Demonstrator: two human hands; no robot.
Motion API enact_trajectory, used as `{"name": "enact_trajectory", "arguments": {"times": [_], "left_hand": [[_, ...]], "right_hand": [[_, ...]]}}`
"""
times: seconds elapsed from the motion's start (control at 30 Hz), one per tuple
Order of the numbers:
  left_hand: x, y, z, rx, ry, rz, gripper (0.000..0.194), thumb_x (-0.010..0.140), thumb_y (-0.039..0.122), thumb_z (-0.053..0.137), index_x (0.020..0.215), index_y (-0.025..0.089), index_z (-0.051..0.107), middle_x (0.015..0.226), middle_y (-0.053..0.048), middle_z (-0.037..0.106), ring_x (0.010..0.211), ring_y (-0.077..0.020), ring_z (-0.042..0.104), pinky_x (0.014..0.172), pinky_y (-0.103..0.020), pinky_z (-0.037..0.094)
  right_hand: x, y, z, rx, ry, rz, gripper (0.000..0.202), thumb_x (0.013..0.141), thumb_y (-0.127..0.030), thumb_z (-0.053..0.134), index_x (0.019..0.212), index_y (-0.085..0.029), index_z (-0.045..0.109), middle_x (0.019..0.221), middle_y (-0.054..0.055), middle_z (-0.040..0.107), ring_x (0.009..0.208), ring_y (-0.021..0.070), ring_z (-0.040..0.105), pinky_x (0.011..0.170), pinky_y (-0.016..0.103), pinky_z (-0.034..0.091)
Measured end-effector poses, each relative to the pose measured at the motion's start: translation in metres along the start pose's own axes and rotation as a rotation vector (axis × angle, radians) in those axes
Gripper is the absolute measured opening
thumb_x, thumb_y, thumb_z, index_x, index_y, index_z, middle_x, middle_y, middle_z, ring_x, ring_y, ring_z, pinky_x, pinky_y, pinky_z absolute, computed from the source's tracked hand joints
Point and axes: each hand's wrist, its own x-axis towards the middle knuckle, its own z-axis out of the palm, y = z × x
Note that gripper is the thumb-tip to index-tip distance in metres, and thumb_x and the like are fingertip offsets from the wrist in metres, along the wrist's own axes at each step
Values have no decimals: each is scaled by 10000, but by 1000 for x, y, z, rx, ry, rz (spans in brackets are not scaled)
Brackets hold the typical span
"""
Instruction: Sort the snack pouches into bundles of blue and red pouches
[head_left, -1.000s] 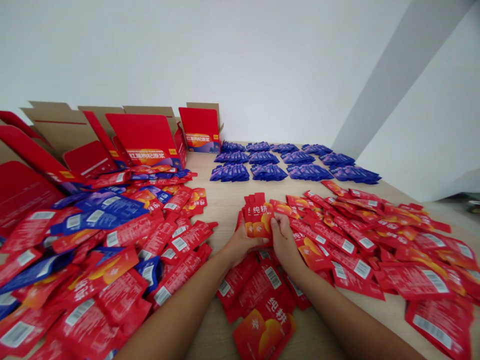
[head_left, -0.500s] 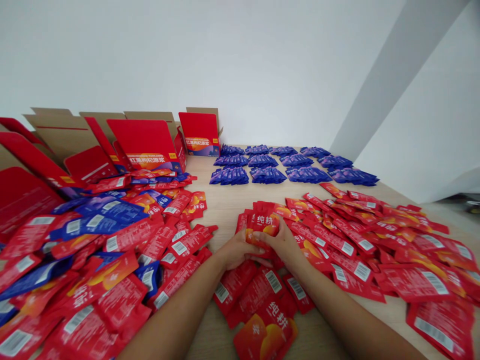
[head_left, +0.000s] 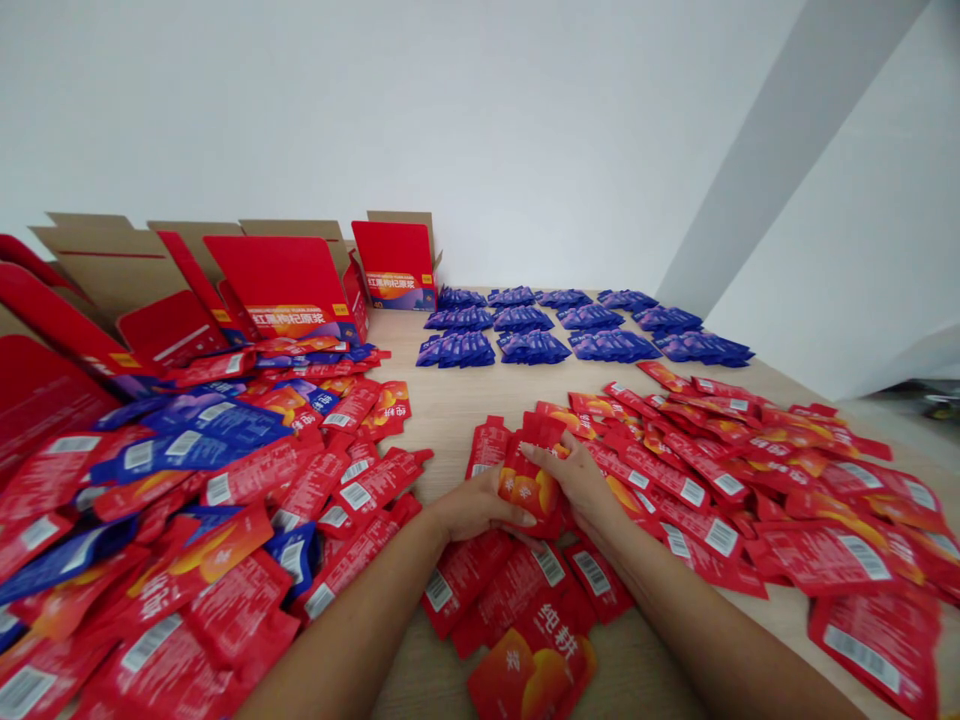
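Observation:
Between my two hands is a small stack of red pouches [head_left: 529,487] with orange fruit printed on the front. My left hand [head_left: 480,508] grips the stack's lower left, its thumb across the front. On the upper right, my right hand [head_left: 571,474] pinches the same stack, thumb near the top. Fingers behind the pouches are hidden. Just behind my left hand a single red pouch [head_left: 487,446] lies on the table. Below my hands, several loose red pouches [head_left: 536,650] overlap, some with barcodes up.
A mixed heap of red and blue pouches [head_left: 247,470] covers the left side. Open red cartons [head_left: 277,285] stand behind it. Blue pouches [head_left: 532,347] lie in rows of bundles at the back. A red pouch pile [head_left: 720,470] spreads on the right.
My left hand has shifted down along the stack, and my right thumb has moved up towards its top. The stack's front pouch sits slightly lower. The view has shifted a little.

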Motion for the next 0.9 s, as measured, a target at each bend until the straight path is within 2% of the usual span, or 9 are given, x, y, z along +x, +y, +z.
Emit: {"name": "enact_trajectory", "arguments": {"times": [0.23,0.33,0.53,0.63,0.7,0.8,0.9], "left_hand": [[-2,2,-1,16,-43,-25,427,568,138,762,981,157,657,879,-71,717,761,-218,682,613,-296,549],[-2,4,1,26,-43,-38,385,565,140,759,938,154,665,865,-67,715,760,-212,675,614,-295,544],[-3,4,5,47,-39,-46,328,516,124,770,829,169,685,816,-37,713,719,-190,650,654,-308,532],[-2,4,7,59,-49,-50,326,513,123,767,827,159,687,800,-36,715,701,-174,644,667,-290,521],[-2,5,7,57,-76,-55,369,511,113,763,871,150,687,833,-45,719,718,-170,652,693,-281,517],[-2,5,6,26,-108,-64,413,511,108,755,916,136,680,874,-63,721,769,-184,667,736,-286,515],[-3,4,6,-17,-76,-64,377,525,111,756,892,132,670,865,-73,721,789,-197,678,752,-282,512]], "right_hand": [[4,-6,-5,20,-67,86,340,570,-382,801,774,-185,615,686,4,704,565,178,648,578,311,520],[3,-6,-4,42,-110,94,318,574,-386,800,732,-183,613,646,5,697,519,163,626,543,290,506],[6,-1,-8,-23,-13,66,343,611,-513,735,641,-208,579,570,0,657,461,153,569,479,275,456],[12,-1,-17,-230,-22,-33,381,697,-594,618,630,-223,563,536,-10,619,462,160,539,470,277,419],[16,-4,-25,-485,-6,-180,435,752,-617,532,562,-225,526,490,-15,561,455,155,493,459,268,369],[19,-11,-32,-829,66,-410,489,801,-590,465,473,-228,452,434,-24,453,436,136,401,454,262,288],[19,-15,-32,-984,65,-489,489,834,-546,423,459,-233,438,417,-25,419,421,135,375,465,269,266]]}}
